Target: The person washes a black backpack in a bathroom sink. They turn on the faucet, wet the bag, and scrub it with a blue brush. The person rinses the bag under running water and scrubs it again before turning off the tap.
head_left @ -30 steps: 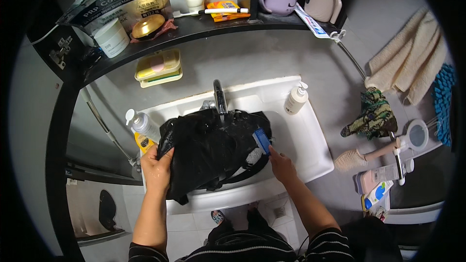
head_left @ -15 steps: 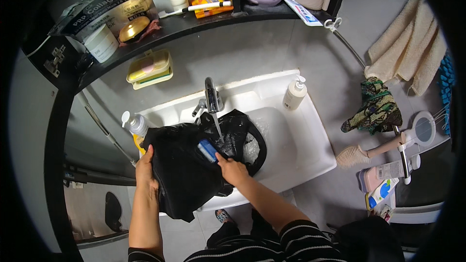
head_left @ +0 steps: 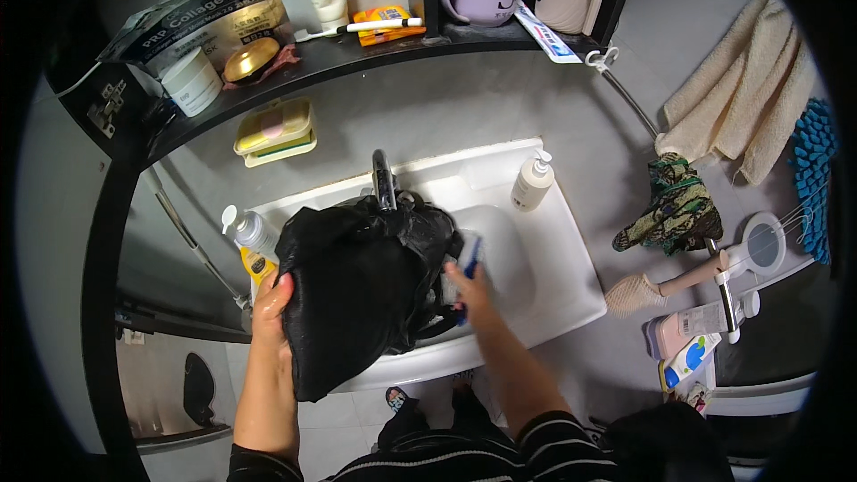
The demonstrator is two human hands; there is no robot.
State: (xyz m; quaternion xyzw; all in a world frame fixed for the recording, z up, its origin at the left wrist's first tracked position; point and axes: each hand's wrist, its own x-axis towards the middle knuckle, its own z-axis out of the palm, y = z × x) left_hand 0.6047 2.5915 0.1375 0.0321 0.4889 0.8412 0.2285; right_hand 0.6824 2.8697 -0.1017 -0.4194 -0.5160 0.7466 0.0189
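A wet black cloth item [head_left: 344,303], whose exact kind I cannot make out, hangs over the near left part of the white sink [head_left: 571,277]. My left hand [head_left: 270,308] grips its left edge and holds it up, thumb on top. In my right hand [head_left: 470,290] is a blue scrub brush [head_left: 473,257], at the cloth's right side over the basin. The brush stands clear of the broad flat part of the cloth. Behind the bunched far end rises the chrome faucet [head_left: 384,180]; its outlet and any running water are hidden.
Pump bottles stand on the sink's corners, one white [head_left: 533,181], one clear [head_left: 253,230] beside a yellow bottle [head_left: 257,263]. Above runs a black shelf [head_left: 357,52] with mugs and toiletries. A soap box [head_left: 275,129] hangs below it. Towels [head_left: 732,80] and a bath brush [head_left: 638,293] hang right.
The brush has left the top of the cloth and moved right, over the basin, turning on edge. My left hand has lifted and tilted the cloth, which now covers the water stream.
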